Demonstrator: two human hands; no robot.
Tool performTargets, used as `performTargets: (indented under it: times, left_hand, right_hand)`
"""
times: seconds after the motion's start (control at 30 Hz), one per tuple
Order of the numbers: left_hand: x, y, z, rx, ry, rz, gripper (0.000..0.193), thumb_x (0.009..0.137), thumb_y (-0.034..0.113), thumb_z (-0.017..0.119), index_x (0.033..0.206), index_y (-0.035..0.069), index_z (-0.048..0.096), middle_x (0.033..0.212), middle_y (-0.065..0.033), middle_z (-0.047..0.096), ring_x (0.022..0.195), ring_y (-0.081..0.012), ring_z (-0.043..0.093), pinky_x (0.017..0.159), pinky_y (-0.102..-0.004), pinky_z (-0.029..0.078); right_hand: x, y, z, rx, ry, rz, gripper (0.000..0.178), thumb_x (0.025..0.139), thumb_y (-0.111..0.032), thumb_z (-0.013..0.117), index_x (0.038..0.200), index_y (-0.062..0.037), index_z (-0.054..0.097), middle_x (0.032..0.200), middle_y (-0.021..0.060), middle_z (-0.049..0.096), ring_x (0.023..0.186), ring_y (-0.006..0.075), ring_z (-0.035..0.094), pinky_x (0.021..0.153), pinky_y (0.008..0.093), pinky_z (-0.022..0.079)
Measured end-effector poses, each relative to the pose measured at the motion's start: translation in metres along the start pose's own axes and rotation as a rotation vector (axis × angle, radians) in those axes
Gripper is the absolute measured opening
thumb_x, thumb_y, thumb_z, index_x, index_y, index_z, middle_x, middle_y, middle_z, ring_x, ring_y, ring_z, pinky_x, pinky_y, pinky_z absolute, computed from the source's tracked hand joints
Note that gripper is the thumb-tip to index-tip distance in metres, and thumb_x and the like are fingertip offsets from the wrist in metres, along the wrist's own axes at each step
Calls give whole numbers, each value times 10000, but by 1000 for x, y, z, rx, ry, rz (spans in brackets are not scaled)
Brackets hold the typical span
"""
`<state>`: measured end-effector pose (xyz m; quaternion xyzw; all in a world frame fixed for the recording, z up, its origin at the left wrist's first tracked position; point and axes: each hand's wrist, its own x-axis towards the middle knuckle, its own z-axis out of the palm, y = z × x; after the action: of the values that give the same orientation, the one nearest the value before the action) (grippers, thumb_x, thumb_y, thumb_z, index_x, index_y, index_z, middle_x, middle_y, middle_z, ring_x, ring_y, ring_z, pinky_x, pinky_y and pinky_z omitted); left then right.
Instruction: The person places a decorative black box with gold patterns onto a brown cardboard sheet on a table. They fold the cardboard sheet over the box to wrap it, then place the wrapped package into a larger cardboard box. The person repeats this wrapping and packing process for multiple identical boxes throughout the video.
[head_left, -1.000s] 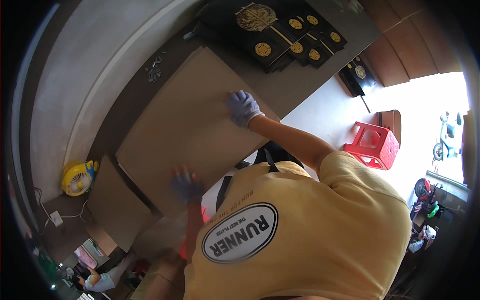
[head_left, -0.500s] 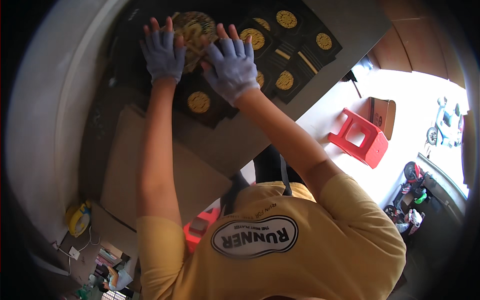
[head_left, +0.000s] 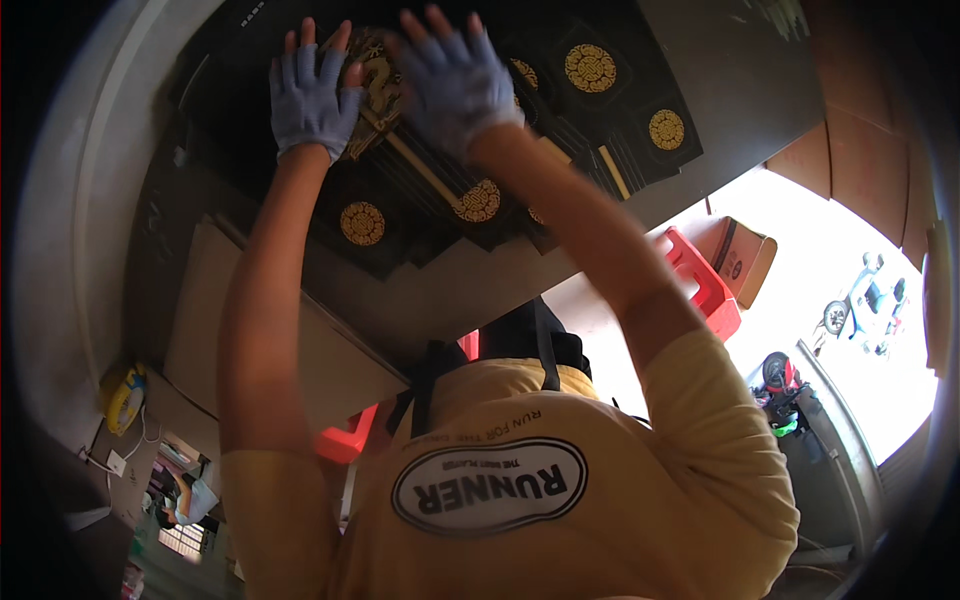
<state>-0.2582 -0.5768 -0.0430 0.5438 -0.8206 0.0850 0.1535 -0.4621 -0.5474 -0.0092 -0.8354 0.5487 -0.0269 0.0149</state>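
A spread of black sheets with round gold emblems (head_left: 590,120) lies on the grey table (head_left: 740,90) ahead of me. On top, in the middle, one sheet carries a large gold ornament (head_left: 375,85). My left hand (head_left: 310,95), in a pale blue glove, rests flat on that sheet's left part with its fingers apart. My right hand (head_left: 455,80), gloved the same, hovers or presses just to the right of the ornament, fingers spread and blurred by motion. Neither hand visibly grips anything.
Brown cardboard sheets (head_left: 260,330) are stacked on the table's near left. A red plastic stool (head_left: 705,285) and an open cardboard box (head_left: 748,262) stand on the floor to the right. A yellow reel (head_left: 125,400) lies at far left, and a scooter (head_left: 860,300) is parked outside.
Both hands left the brown cardboard sheet and reached over to the black sheets. Since half a second ago they have spread wider around the gold ornament.
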Motion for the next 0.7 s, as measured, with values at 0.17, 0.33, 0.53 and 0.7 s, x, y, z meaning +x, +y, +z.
performTargets:
  times: [0.17,0.33,0.53,0.7]
  left_hand:
    - [13,10,-10,-17,-83,-12,563,966,505,323,1480,273,319,1533,-140,285,1410,-361,261,1132,-556,210]
    - [9,16,-27,108,-221,-86,592,923,409,445,1460,175,364,1529,-184,270,1411,-390,241,1156,-524,173]
    - [-7,3,-7,107,101,-241,586,976,571,213,1498,311,273,1543,-133,275,1418,-357,250,1107,-621,190]
    - [-48,45,-21,274,-109,-663,614,964,577,217,1506,292,256,1575,-161,185,1443,-395,156,1109,-641,133]
  right_hand:
    - [135,69,0,-77,141,-414,581,960,-379,385,1473,-113,332,1554,105,281,1439,275,246,1168,486,168]
    - [105,54,-2,-128,47,-570,612,963,-415,380,1488,-110,301,1562,100,266,1456,266,207,1175,483,140]
    - [-41,50,-15,-187,-117,-494,619,965,-585,286,1509,-292,246,1595,17,168,1475,236,123,1183,509,64]
    - [-77,45,-2,-22,-49,-381,654,886,-579,455,1481,-346,317,1582,31,218,1460,288,181,1159,566,138]
